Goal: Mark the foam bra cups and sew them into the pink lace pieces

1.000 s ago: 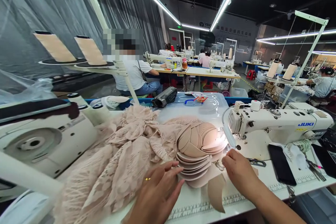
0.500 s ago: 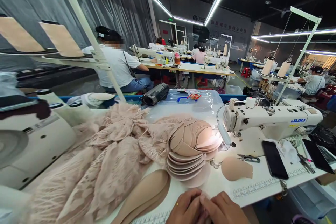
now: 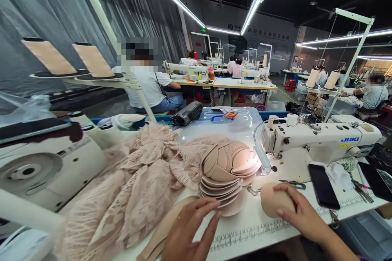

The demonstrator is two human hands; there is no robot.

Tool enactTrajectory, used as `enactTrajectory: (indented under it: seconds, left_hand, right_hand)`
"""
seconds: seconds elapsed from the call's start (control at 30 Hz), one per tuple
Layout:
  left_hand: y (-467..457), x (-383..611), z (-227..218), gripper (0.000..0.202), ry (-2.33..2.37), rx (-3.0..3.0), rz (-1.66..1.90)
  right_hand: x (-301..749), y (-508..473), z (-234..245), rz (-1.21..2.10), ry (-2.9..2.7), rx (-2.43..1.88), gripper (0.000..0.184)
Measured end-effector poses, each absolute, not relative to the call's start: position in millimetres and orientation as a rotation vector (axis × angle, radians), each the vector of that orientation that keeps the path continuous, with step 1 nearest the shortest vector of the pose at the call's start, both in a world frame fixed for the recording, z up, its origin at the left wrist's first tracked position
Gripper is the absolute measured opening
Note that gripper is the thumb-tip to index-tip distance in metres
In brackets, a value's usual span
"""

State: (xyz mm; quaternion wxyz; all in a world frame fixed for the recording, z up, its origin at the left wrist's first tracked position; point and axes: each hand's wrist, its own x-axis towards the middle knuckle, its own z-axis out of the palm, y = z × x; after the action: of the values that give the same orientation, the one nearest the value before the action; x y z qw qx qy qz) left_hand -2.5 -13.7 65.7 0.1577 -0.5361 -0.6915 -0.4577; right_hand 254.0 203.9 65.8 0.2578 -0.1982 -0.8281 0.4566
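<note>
My right hand (image 3: 298,210) has its thumb and fingers around the edge of a beige foam bra cup (image 3: 269,200), which is low over the table or on it; I cannot tell which. My left hand (image 3: 192,228) is raised with fingers apart and nothing between them. It partly covers long beige foam pieces (image 3: 163,226). Just past its fingertips stands a stack of bra cups (image 3: 221,192), with more cups (image 3: 219,159) heaped behind. Scissors (image 3: 295,184) lie behind the cup in my right hand.
Beige lace fabric (image 3: 137,195) is piled on the left. A white sewing machine (image 3: 318,138) stands at the right, with a black phone (image 3: 324,185) before it. A printed ruler (image 3: 241,234) runs along the front edge. A clear plastic lid (image 3: 245,118) lies behind the cups.
My hands, together at the front edge before, have parted. The right moved right and took hold of the single bra cup; the left moved left and opened. The view shifted slightly.
</note>
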Motion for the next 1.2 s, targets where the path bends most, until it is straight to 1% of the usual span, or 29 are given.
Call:
enactTrajectory:
  seconds: [0.07, 0.17, 0.27, 0.33, 0.47, 0.53, 0.6, 0.67, 0.7, 0.73, 0.83, 0.9, 0.93, 1.0, 1.07, 1.13, 1.2]
  left_hand:
    - [-5, -28, 75, 0.028, -1.901, -1.523, -1.097]
    - [7, -52, 79, 0.041, -1.891, -1.611, -0.791]
    - [14, -62, 74, 0.04, -1.965, -1.711, -0.624]
    - [16, -64, 70, 0.035, -2.009, -1.727, -0.584]
    - [20, -64, 67, 0.024, -2.003, -1.743, -0.603]
    - [22, -62, 70, 0.023, -1.991, -1.767, -0.62]
    - [23, -59, 77, 0.026, -1.969, -1.778, -0.629]
    - [22, -55, 85, 0.026, -1.889, -1.784, -0.652]
    - [21, -53, 89, 0.027, -1.832, -1.788, -0.662]
    - [19, -51, 94, 0.027, -1.778, -1.801, -0.659]
    - [8, -46, 106, 0.023, -1.669, -1.879, -0.626]
    - [-1, -47, 112, 0.016, -1.662, -1.92, -0.668]
    - [-5, -49, 114, 0.017, -1.672, -1.905, -0.727]
    - [-7, -57, 117, 0.025, -1.692, -1.823, -0.845]
    - [-1, -69, 116, 0.027, -1.712, -1.748, -0.881]
    - [12, -81, 112, 0.03, -1.758, -1.767, -0.824]
    - [28, -91, 102, 0.032, -1.831, -1.824, -0.733]
  right_hand:
    - [258, 222, 57, 1.105, -2.305, -0.593, 0.034]
    - [260, 234, 45, 0.748, -2.368, -0.655, 0.027]
    - [254, 228, 49, 0.503, -2.33, -0.606, 0.024]
    - [241, 217, 60, 0.476, -2.299, -0.502, 0.024]
    - [201, 193, 83, 0.521, -2.29, -0.254, 0.027]
    - [180, 186, 89, 0.535, -2.301, -0.165, 0.03]
    - [161, 180, 89, 0.505, -2.309, -0.113, 0.037]
    - [144, 175, 86, 0.397, -2.32, -0.084, 0.047]
    - [136, 173, 85, 0.318, -2.325, -0.069, 0.048]
    - [130, 170, 83, 0.242, -2.326, -0.053, 0.044]
    - [124, 163, 83, 0.146, -2.291, -0.01, 0.02]
    - [135, 161, 86, 0.245, -2.252, -0.008, 0.017]
    - [146, 161, 88, 0.344, -2.238, -0.017, 0.017]
    - [174, 165, 91, 0.628, -2.212, -0.06, 0.015]
    - [205, 175, 91, 0.991, -2.18, -0.201, 0.015]
    - [230, 188, 87, 1.329, -2.104, -0.414, 0.028]
    - [245, 201, 80, 1.537, -2.009, -0.584, 0.041]
